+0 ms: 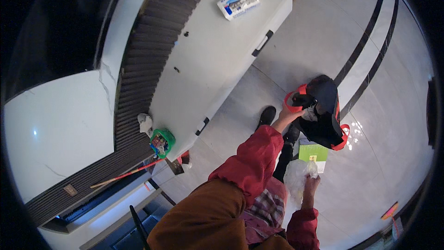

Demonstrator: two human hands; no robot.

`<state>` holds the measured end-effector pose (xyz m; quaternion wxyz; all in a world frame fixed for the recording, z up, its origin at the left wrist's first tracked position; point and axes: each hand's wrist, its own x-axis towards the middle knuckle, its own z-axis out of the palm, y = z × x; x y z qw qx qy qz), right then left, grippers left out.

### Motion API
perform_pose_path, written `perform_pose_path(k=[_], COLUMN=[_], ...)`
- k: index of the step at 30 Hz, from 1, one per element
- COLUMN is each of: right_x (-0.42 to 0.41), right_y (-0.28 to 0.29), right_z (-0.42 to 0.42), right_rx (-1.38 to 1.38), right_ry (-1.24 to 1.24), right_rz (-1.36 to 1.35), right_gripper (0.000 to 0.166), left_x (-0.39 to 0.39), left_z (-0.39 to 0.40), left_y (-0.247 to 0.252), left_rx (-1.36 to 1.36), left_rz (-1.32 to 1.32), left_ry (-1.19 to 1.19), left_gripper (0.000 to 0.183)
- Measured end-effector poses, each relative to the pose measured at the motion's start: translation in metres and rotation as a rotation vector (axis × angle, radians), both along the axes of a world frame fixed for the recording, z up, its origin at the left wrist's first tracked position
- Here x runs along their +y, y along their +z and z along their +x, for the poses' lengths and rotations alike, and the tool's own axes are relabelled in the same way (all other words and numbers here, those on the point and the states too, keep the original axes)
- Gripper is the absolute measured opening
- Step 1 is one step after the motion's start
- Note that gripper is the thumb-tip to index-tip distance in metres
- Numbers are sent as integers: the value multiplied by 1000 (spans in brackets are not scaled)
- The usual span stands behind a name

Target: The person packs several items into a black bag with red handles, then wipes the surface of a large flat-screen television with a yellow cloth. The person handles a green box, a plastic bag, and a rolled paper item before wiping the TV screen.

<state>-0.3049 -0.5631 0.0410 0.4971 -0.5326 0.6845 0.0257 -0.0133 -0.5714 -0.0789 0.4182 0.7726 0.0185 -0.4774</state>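
Observation:
My left hand (287,115) grips a red handle loop (292,101) of a black tote bag (321,93). The bag gapes open, with something pale and crumpled inside it; its other red handle hangs loose on the far side. Lower down, my right hand (312,182) pinches a clear plastic bag (295,177), whose contents I cannot make out. Beneath the two bags, a green and white box or booklet (314,153) that bears writing lies on the tiled floor, partly covered by the plastic.
On the long white cabinet (208,52) to the left are a white packet with blue print (238,2) and a green basket (168,143) of small wrapped items. A red and yellow stick (128,173) leans below. An orange-headed tool (390,211) lies at lower right.

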Motion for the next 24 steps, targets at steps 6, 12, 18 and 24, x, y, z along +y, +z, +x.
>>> perform_pose_path(k=[6, 12, 18, 24], right_x=[-15, -36, -11, 29], right_y=[-18, 10, -38, -97], right_z=[-35, -24, -44, -46], right_rx=[128, 89, -87, -145], right_ry=[164, 396, 563, 770], right_rz=[78, 324, 280, 96], right_gripper=[24, 37, 29, 19], left_x=[-2, 99, 219, 265], left_z=[-17, 90, 280, 357], left_y=[16, 39, 65, 40], left_rx=[-176, -336, -819, -925], left_rz=[132, -54, 364, 752], left_ry=[-115, 271, 440, 166], left_gripper=[54, 9, 27, 41])
